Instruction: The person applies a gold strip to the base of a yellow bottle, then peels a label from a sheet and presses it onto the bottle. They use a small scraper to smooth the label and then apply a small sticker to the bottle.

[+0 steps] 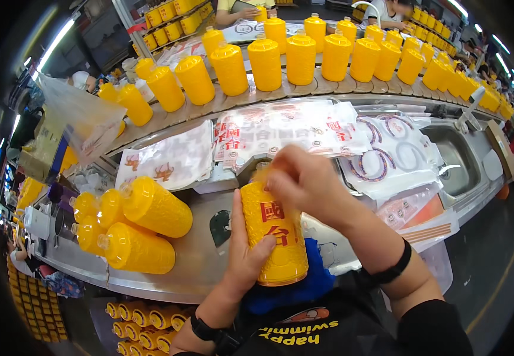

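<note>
My left hand [248, 258] grips a yellow textured bottle [279, 262] by its side, thumb across the front. The bottle stands tilted in front of my body and bears red characters. My right hand [306, 178] is at the bottle's shoulder and neck, blurred, with fingers bent; whether it pinches something there cannot be told. Beyond the bottle lie printed decal sheets with red characters [283, 129]. To their left is a sheet with brown figures [168, 155]; to their right, a sheet with patterned rings [390, 151].
Several yellow bottles lie stacked [150, 253] on the steel table [199, 267] at left. A slatted conveyor [292, 91] carries a row of yellow bottles behind the sheets. A steel sink [452, 155] is at right. A blue cloth [315, 271] lies under the held bottle. People work across the conveyor.
</note>
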`<move>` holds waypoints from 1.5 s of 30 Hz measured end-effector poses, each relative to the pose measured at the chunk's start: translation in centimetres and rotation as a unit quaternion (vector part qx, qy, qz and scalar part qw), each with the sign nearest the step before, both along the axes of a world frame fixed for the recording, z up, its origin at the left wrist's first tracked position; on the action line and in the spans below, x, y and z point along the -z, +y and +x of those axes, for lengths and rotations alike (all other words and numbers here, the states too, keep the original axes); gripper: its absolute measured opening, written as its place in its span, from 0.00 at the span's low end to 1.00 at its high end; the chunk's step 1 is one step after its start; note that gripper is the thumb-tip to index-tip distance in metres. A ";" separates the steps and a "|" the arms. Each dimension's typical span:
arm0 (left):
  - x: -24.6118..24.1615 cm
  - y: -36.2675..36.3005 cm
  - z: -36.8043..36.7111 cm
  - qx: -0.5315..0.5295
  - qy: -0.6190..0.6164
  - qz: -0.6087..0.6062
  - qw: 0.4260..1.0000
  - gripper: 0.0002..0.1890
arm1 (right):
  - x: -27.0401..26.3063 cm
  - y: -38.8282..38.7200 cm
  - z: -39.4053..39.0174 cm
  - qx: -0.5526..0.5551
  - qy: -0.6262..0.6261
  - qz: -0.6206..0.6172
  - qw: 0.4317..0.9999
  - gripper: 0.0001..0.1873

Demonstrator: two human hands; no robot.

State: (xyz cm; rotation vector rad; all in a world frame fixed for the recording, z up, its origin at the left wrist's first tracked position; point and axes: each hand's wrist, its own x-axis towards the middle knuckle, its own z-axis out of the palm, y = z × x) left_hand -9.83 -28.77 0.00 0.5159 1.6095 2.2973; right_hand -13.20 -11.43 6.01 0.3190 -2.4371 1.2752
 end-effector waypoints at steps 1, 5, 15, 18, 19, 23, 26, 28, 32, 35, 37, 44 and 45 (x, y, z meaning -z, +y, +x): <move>-0.2 0.1 0.1 0.002 -0.001 0.001 1.000 0.49 | 0.0 0.6 -0.4 0.095 0.062 0.047 0.992 0.08; 0.7 -0.1 -0.3 -0.013 0.021 -0.009 1.000 0.48 | 1.0 -0.4 3.0 -0.060 -0.048 -0.181 0.980 0.09; 0.1 0.2 -0.4 -0.034 0.004 -0.020 0.999 0.48 | 1.8 -0.5 8.7 -0.012 0.231 0.161 0.960 0.12; -0.2 0.0 0.0 -0.005 -0.006 0.021 1.000 0.48 | 1.5 0.8 8.9 -0.145 0.053 -0.020 0.988 0.08; -0.1 0.0 0.1 -0.013 0.011 0.004 1.000 0.48 | 2.0 0.5 8.9 -0.145 0.055 -0.020 0.988 0.08; 1.1 -2.6 -0.3 -0.117 0.387 -0.238 0.883 0.45 | 4.9 0.2 8.3 0.000 -0.139 -0.304 0.942 0.10; -1.8 -2.4 0.4 -0.073 0.467 -0.348 0.809 0.43 | 5.6 0.2 8.9 0.011 -0.136 -0.343 0.929 0.10; -2.0 -2.4 0.2 -0.045 0.494 -0.403 0.769 0.42 | 5.4 0.3 8.6 0.009 -0.140 -0.337 0.931 0.09; -1.5 -2.5 0.1 -0.055 0.497 -0.400 0.768 0.43 | 5.5 0.6 8.1 0.000 -0.133 -0.336 0.932 0.09; -0.5 -2.9 0.8 -0.089 0.502 -0.365 0.779 0.42 | 3.5 0.8 7.1 0.038 -0.039 -0.254 0.966 0.08; 0.3 -3.4 1.8 -0.153 0.488 -0.315 0.800 0.39 | -0.3 1.3 6.9 -0.043 0.179 0.245 0.952 0.05; 2.2 -3.8 3.7 -0.220 0.430 -0.275 0.831 0.35 | -2.5 0.1 -2.1 -0.056 0.122 0.260 0.956 0.05; 2.2 -3.9 3.5 -0.208 0.439 -0.280 0.828 0.35 | -2.7 0.3 -2.6 0.025 0.252 0.334 0.908 0.05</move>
